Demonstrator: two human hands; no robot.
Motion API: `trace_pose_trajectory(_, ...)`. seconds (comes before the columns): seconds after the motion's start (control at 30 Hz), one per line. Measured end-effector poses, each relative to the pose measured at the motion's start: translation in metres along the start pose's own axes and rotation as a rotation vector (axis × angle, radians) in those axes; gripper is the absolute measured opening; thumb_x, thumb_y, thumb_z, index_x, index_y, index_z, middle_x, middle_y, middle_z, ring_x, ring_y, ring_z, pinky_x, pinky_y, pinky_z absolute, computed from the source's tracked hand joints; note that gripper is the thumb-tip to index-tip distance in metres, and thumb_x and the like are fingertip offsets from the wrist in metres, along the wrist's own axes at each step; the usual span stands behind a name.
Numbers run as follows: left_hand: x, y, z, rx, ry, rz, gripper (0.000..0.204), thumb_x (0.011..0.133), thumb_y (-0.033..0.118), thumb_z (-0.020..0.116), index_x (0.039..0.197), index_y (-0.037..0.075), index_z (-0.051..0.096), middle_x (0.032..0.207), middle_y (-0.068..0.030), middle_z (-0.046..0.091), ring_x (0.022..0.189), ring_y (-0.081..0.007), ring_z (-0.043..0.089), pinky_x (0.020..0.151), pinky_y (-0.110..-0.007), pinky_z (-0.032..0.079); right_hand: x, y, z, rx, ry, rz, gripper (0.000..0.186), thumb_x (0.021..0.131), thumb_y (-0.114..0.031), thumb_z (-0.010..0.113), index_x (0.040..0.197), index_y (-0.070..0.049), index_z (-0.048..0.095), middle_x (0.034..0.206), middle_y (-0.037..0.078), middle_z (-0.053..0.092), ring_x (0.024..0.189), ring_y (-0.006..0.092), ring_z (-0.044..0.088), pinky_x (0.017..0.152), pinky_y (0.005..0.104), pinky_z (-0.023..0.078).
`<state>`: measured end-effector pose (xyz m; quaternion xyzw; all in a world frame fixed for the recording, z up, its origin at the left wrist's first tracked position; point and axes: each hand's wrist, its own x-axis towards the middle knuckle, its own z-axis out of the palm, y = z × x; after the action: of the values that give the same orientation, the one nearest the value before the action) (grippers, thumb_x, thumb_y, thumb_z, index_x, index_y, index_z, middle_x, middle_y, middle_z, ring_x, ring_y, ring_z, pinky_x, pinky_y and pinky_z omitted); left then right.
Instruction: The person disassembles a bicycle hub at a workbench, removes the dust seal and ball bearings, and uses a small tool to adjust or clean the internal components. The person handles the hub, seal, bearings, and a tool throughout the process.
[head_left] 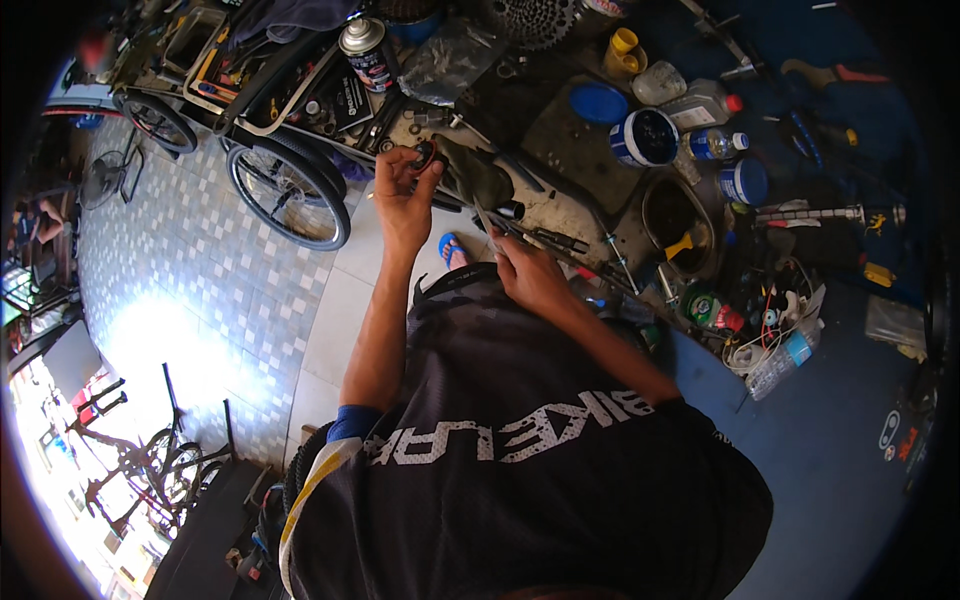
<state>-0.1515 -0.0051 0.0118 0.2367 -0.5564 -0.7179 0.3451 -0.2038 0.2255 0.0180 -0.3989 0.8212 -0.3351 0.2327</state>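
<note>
Part (426, 154), dark and red, sits pinched between left fingers (396, 158).

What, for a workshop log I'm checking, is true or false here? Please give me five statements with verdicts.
1. The left hand pinches a small dark-and-red part. True.
2. The round blue lid lies left of the white-and-blue tub. True.
3. The yellow brush lies on the lid. False: it is in the dark basin.
4. The aerosol can is beside the basin. False: it is beside the clear plastic bag.
5. A bicycle wheel shows left of the left hand. True.
</note>
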Motion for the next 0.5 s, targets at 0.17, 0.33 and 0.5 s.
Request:
trace_pose_trajectory(0.17,0.003,0.005,-0.003,0.027,0.025,0.013,0.034,0.099,-0.004,0.077,0.124,0.003,0.054,0.119,-0.0088,0.072,0.106,-0.0127,0.066,0.091,-0.027,0.053,-0.017,0.003,-0.045,0.31,-0.095,0.024,0.04,0.107,-0.019,0.065,0.144,-0.004,0.062,0.084,0.015,0.075,0.065,0.0216,0.07,0.062,0.0377,0.057)
trace_pose_trajectory(0.33,0.003,0.012,-0.01,0.109,0.007,0.017,0.035,0.098,-0.005,0.077,0.123,0.002,0.054,0.119,-0.0092,0.072,0.107,-0.0121,0.066,0.091,-0.027,0.053,-0.008,-0.003,-0.095,1.643,-0.23,0.43,0.046,0.114,-0.016,0.052,0.158,-0.006,0.048,0.082,0.004,0.057,0.059,0.0146,0.059,0.052,0.0312,0.054)
trace_pose_trajectory(0.5,-0.001,0.019,-0.011,0.119,-0.012,0.026,0.035,0.097,-0.005,0.078,0.123,0.002,0.055,0.116,-0.01,0.073,0.105,-0.0125,0.067,0.09,-0.028,0.056,0.0,-0.014,-0.089,1.698,-0.215,0.319,0.052,0.115,-0.018,0.049,0.164,-0.004,0.038,0.084,0.007,0.057,0.062,0.0191,0.062,0.051,0.035,0.056)
